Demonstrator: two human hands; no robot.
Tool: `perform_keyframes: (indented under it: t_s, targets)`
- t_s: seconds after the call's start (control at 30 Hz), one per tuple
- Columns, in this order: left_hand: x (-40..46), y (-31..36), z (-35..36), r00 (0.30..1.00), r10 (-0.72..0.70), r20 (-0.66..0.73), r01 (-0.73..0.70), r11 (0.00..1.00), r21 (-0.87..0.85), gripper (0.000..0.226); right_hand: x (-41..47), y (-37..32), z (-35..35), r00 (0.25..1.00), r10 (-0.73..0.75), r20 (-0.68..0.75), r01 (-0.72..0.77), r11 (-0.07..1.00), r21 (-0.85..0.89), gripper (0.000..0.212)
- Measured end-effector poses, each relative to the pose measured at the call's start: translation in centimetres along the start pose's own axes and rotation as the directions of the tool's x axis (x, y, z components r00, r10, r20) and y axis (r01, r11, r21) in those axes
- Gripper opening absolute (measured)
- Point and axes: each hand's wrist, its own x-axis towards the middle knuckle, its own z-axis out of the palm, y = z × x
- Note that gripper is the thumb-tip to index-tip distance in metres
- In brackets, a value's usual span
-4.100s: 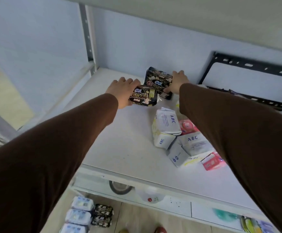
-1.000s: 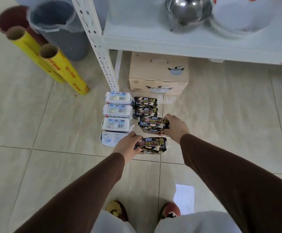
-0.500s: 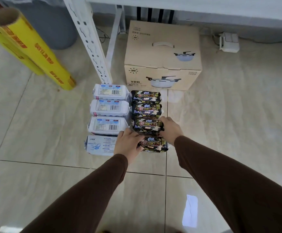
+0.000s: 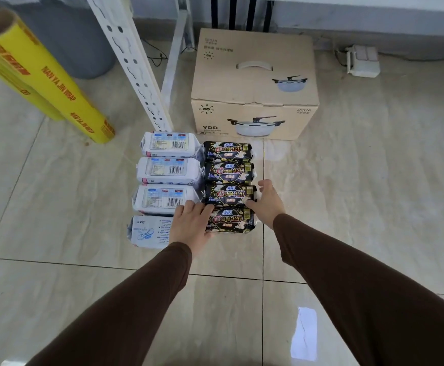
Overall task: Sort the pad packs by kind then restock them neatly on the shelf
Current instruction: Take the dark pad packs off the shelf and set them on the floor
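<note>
Hands [image 4: 189, 225] [image 4: 267, 203] easing grip; black packs [image 4: 230, 196] now aligned.

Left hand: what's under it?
The left hand covers the right end of the nearest white pack and the left edge of the nearest black pack; the seam between them is hidden.

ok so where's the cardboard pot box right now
In the head view the cardboard pot box stands on the floor at upper centre, just behind the far end of the black pad packs, right of the white shelf post.
</note>
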Motion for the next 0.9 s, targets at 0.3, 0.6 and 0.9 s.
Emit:
perform_keyframes:
  t_s: [0.3, 0.6, 0.9]
  targets:
    - [0.4, 0.9, -0.2, 0.999, 0.03, 0.012, -0.03, 0.999, 0.024, 0.062, -0.2, -0.3, 1.0, 0.997, 0.068, 0.046, -0.067, 0.998, -0.012, 0.047]
    - [-3.2, 1.4, -7.4, 0.998, -0.057, 0.035, 0.059, 0.996, -0.06, 0.056, -7.0, -3.1, -4.2, 0.993, 0.114, 0.033, -0.109, 0.987, -0.121, 0.057]
    - [-9.4, 2.4, -27.8, 0.994, -0.081, 0.067, 0.09, 0.986, -0.139, 0.05, -20.5, -14.3, -15.8, 0.998, 0.051, 0.034, -0.042, 0.971, -0.236, 0.053]
